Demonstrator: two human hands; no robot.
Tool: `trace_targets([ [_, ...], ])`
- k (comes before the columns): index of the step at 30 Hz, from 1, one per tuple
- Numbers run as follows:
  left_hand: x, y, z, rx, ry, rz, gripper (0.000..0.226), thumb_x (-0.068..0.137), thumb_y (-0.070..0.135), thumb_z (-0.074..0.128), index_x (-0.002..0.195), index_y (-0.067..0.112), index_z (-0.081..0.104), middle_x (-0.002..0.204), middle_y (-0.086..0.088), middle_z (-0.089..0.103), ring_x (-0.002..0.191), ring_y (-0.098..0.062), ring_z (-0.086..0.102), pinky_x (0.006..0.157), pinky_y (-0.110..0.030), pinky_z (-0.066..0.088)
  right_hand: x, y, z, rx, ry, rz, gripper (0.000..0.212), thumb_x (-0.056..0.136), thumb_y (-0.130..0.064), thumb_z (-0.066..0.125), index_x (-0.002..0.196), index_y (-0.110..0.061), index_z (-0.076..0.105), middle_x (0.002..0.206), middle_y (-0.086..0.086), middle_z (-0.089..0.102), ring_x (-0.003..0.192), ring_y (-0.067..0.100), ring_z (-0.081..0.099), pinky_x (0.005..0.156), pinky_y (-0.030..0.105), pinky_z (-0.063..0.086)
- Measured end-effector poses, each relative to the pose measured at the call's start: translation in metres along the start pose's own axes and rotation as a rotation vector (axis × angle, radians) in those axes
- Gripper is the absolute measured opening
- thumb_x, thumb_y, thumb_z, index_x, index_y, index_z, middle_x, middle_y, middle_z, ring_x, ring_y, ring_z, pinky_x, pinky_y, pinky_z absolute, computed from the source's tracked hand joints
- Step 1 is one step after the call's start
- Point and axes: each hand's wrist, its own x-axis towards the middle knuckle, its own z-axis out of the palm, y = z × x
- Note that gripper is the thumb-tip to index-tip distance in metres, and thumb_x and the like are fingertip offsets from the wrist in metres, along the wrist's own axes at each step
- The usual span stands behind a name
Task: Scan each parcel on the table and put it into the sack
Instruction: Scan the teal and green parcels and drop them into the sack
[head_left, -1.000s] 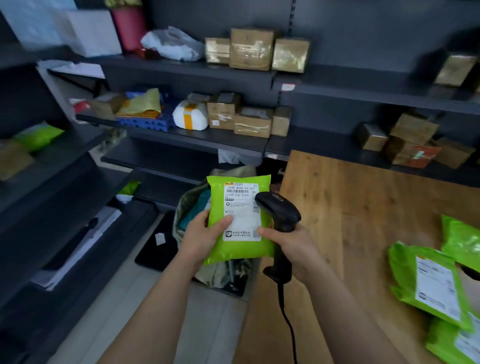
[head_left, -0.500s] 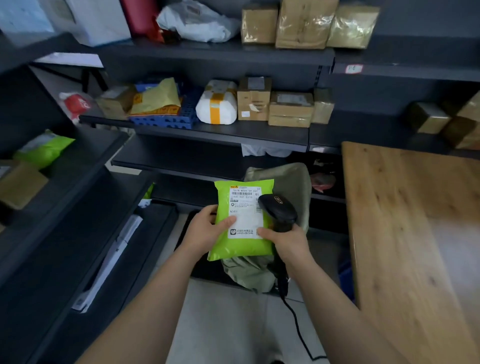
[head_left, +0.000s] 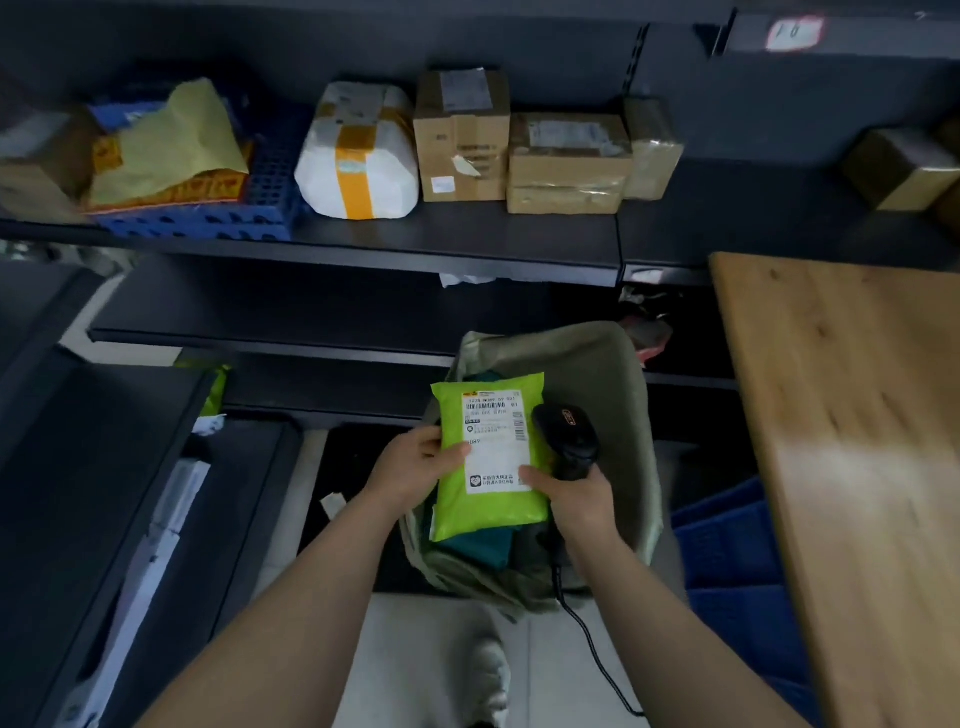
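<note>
A lime-green parcel (head_left: 485, 506) with a white shipping label hangs over the open mouth of the grey-green sack (head_left: 631, 384) on the floor. My left hand (head_left: 410, 470) grips its left edge, thumb on the label. My right hand (head_left: 574, 499) grips the black barcode scanner (head_left: 566, 434) by its handle, and its thumb presses on the parcel's right side. The scanner's cable (head_left: 597, 654) trails down toward the floor. Dark teal parcels (head_left: 483, 545) lie inside the sack under the green one.
The wooden table (head_left: 852, 441) fills the right side, with a blue crate (head_left: 727, 566) beneath its edge. Dark shelves behind carry cardboard boxes (head_left: 462, 137), a white taped bundle (head_left: 358, 153) and a blue basket (head_left: 202, 218). A low dark shelf (head_left: 104, 467) runs along the left.
My view has swung left and down, away from the table. Both hands have carried the green parcel and scanner from the table's edge to above the sack's mouth.
</note>
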Motion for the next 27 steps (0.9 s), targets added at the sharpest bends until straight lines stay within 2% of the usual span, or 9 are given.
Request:
trace_targets([
  [2,0.029,-0.016,-0.001,0.112,0.029,-0.023,0.045,0.087,0.036,0.068,0.124,0.011,0.063,0.12,-0.006,0.066,0.11,-0.02,0.062,0.094,-0.034,0.049,0.026,0.014,0.005,-0.025,0.034,0.03,0.049,0.066,-0.004,0.087,0.103,-0.017,0.058,0.092,-0.004,0.066,0.082,0.012,0.064,0.071,0.029,0.055],
  [3,0.042,-0.025,-0.002,0.192,0.054,-0.032,0.047,0.087,0.036,0.068,0.125,0.01,0.062,0.123,-0.007,0.064,0.113,-0.023,0.06,0.099,-0.039,0.046,0.037,0.021,0.008,-0.043,0.051,0.043,0.052,0.066,-0.005,0.087,0.107,-0.016,0.058,0.094,-0.003,0.066,0.086,0.016,0.065,0.077,0.033,0.055],
  [5,0.065,-0.042,-0.002,0.294,0.095,-0.051,0.045,0.085,0.034,0.07,0.122,0.008,0.061,0.12,-0.01,0.064,0.111,-0.029,0.06,0.095,-0.041,0.048,0.058,0.036,0.013,-0.065,0.09,0.06,0.058,0.064,-0.005,0.088,0.113,-0.014,0.058,0.1,0.0,0.067,0.092,0.02,0.065,0.083,0.036,0.055],
  [9,0.102,-0.072,0.001,0.328,0.065,-0.134,0.045,0.078,0.028,0.077,0.115,0.008,0.06,0.109,-0.008,0.067,0.102,-0.027,0.063,0.079,-0.027,0.043,0.092,0.067,0.025,-0.123,0.169,0.082,0.058,0.061,-0.01,0.091,0.108,-0.02,0.059,0.098,-0.004,0.067,0.09,0.014,0.065,0.081,0.031,0.053],
  [13,0.121,-0.091,0.0,0.35,0.066,-0.116,0.017,0.078,0.015,0.077,0.085,0.001,0.07,0.084,-0.014,0.072,0.083,-0.028,0.067,0.07,-0.031,0.045,0.115,0.091,0.046,-0.237,0.213,0.106,0.073,0.057,-0.018,0.093,0.122,-0.011,0.061,0.114,0.004,0.068,0.104,0.021,0.064,0.095,0.039,0.052],
  [16,0.121,-0.099,-0.01,0.27,0.117,-0.104,0.012,0.079,0.013,0.076,0.081,0.003,0.069,0.075,-0.01,0.071,0.071,-0.023,0.065,0.067,-0.031,0.047,0.13,0.103,0.064,-0.305,0.235,0.118,0.078,0.054,-0.024,0.094,0.124,-0.012,0.06,0.115,0.005,0.069,0.104,0.021,0.064,0.094,0.036,0.051],
  [19,0.119,-0.106,-0.021,0.203,0.144,-0.129,0.011,0.08,0.013,0.075,0.081,0.005,0.067,0.066,0.0,0.065,0.061,-0.015,0.059,0.064,-0.032,0.049,0.142,0.111,0.082,-0.394,0.242,0.131,0.077,0.052,-0.033,0.094,0.119,-0.014,0.061,0.111,0.005,0.07,0.097,0.02,0.065,0.083,0.028,0.049],
  [23,0.124,-0.107,-0.027,0.15,0.161,-0.132,0.01,0.082,0.013,0.074,0.079,0.008,0.066,0.073,-0.009,0.066,0.071,-0.025,0.063,0.073,-0.047,0.055,0.153,0.121,0.098,-0.488,0.278,0.139,0.084,0.052,-0.04,0.093,0.123,-0.012,0.059,0.116,0.008,0.069,0.105,0.025,0.066,0.082,0.027,0.047],
  [27,0.123,-0.104,-0.023,0.124,0.15,-0.154,0.013,0.083,0.013,0.073,0.076,0.014,0.062,0.07,-0.004,0.062,0.071,-0.022,0.061,0.077,-0.051,0.056,0.153,0.123,0.096,-0.53,0.273,0.157,0.083,0.053,-0.041,0.092,0.123,-0.014,0.058,0.118,0.007,0.069,0.105,0.025,0.066,0.08,0.026,0.046],
])
